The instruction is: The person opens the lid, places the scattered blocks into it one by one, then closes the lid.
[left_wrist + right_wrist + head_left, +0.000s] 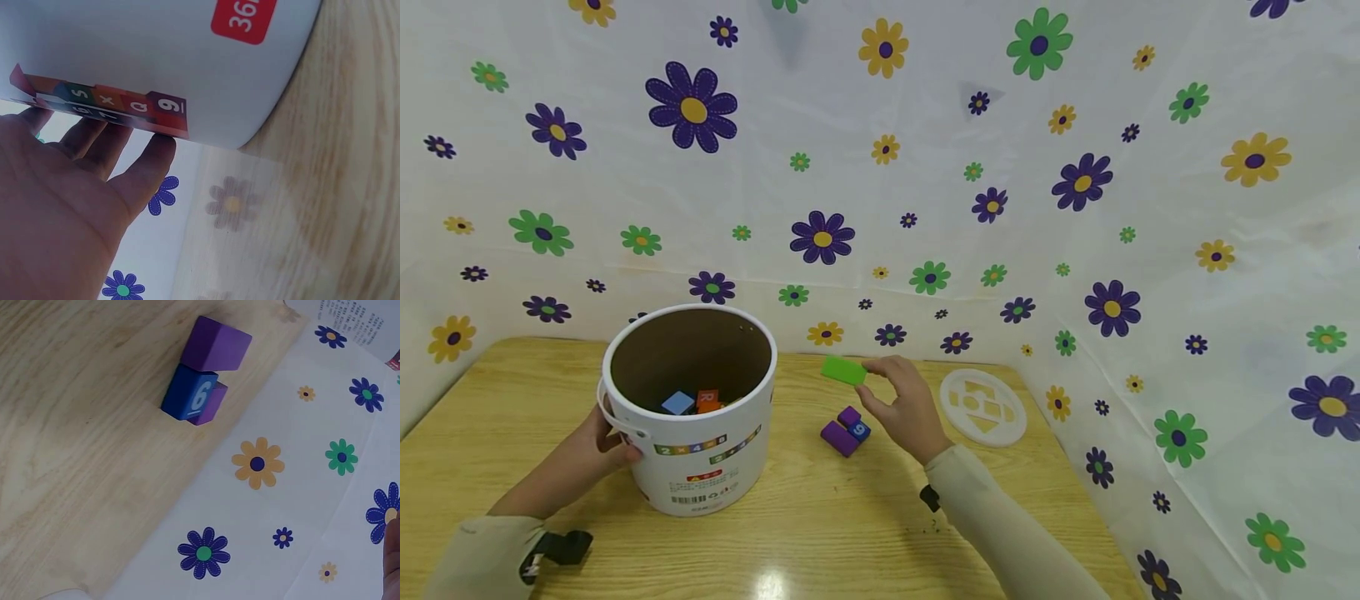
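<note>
A white bucket (737, 454) with printed number labels stands upright on the table. Several coloured blocks lie inside, among them a light blue block (678, 403) and a red block (707, 397). My left hand (598, 446) rests on the bucket's left side; in the left wrist view its spread fingers (147, 165) touch the wall. Above the table my right hand (906, 408) pinches a green rectangular block (844, 370) between thumb and fingers. Below it, a larger purple block (840, 438), a smaller purple block (849, 416) and a blue block (860, 430) marked 6 sit close together.
A round white plate with cut-out shapes (953, 414) lies at the table's right, beyond my right hand. Flower-printed white sheeting (850, 192) hangs behind and to the right of the wooden table (820, 533). The bucket's white handle (625, 429) hangs down its near left side.
</note>
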Motion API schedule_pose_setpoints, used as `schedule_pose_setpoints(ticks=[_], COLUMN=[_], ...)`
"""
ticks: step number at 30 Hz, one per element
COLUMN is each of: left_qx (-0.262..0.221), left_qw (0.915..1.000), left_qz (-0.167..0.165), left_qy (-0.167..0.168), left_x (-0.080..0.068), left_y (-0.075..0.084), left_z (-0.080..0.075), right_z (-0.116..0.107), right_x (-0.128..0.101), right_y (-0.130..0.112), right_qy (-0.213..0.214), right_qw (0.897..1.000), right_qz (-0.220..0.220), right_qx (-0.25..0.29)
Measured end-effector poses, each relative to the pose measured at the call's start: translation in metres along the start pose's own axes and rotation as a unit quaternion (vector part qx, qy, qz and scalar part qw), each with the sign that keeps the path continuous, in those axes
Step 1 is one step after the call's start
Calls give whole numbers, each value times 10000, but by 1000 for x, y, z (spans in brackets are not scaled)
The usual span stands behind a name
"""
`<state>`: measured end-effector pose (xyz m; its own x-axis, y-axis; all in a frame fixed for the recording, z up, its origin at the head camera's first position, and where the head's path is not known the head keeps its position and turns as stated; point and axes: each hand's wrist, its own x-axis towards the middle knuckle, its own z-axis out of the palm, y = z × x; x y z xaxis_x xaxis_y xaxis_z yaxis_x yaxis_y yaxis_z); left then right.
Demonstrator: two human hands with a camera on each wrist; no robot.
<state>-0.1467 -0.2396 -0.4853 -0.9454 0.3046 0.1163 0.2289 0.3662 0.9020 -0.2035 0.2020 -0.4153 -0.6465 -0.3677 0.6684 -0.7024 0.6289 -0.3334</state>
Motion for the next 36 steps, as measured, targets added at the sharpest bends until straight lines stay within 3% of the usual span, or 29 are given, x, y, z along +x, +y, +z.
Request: schedule_pose_setpoints(ticks=[14,21,36], left_qx=[80,224,84], left_qw=[9998,9995,9999], left_qz=[178,163,113], left_qy=[65,136,62], left_x=[-2,-2,0], left_y=[-4,-6,-7], left_z=[1,1,1], right_z=[3,6,20], right_x=[19,30,57], right_y=[-11,-24,-61], right_qy=[352,492,348], right_qw=[9989,9966,9934], right_qz=[-303,-528,-828], right_qx=[26,390,713])
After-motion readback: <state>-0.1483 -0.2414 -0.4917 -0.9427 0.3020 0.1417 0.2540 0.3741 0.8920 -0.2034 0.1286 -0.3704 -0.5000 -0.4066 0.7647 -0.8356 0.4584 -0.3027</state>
